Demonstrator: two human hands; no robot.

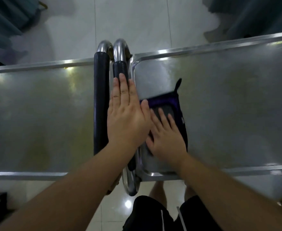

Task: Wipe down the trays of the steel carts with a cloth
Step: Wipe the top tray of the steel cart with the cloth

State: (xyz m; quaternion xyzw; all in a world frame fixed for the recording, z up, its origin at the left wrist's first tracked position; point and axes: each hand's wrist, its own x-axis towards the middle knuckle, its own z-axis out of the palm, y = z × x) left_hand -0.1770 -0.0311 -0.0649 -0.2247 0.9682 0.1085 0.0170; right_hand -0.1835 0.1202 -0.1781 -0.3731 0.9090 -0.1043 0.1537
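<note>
Two steel carts stand side by side, their handles meeting in the middle. The right cart's tray [228,100] holds a dark cloth with purple trim [172,104] near its left edge. My right hand [166,139] lies flat on the cloth with fingers spread, pressing it to the tray. My left hand [126,117] rests with straight fingers along the right cart's black-sleeved handle [120,69]. The left cart's tray [36,117] shows yellowish smears.
The left cart's black-sleeved handle [101,104] runs parallel, just left of my left hand. Pale tiled floor [133,19] lies beyond the carts. Dark furniture [5,15] stands at the far left, another dark shape [257,14] at the far right. My legs are below.
</note>
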